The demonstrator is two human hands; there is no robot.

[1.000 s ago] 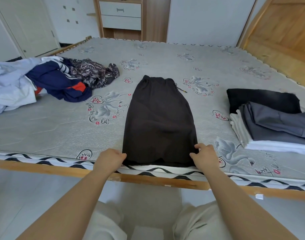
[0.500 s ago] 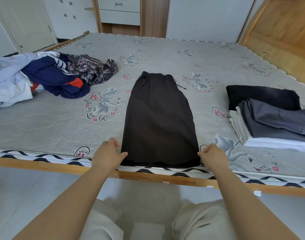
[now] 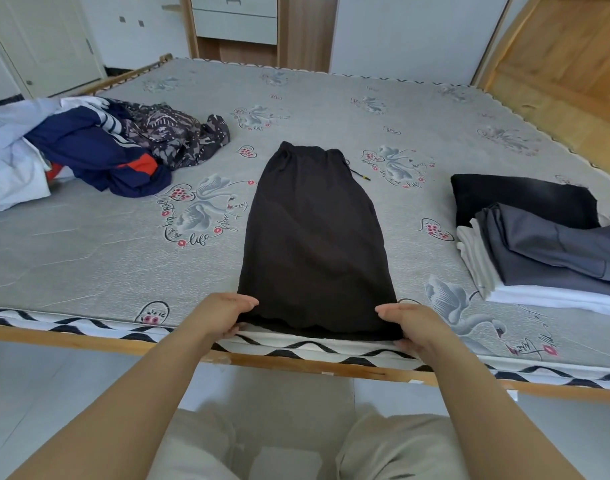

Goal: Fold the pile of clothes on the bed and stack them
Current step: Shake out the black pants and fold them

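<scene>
black trousers (image 3: 314, 237) lie flat at mattress (image 3: 89, 258) near edge, long axis running straight away toward the far edge | left hand (image 3: 220, 315) pinches near-left hem corner | right hand (image 3: 412, 323) pinches near-right corner | likely fold: hem carried away toward waistband, both hands equally near

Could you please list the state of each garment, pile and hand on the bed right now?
black trousers: folded lengthwise, flat, hem at the near bed edge
left hand: pinches the hem's left corner
right hand: pinches the hem's right corner
unfolded pile: crumpled, at far left
folded stack: stacked flat at right, grey garment on top
drawer: closed
</scene>
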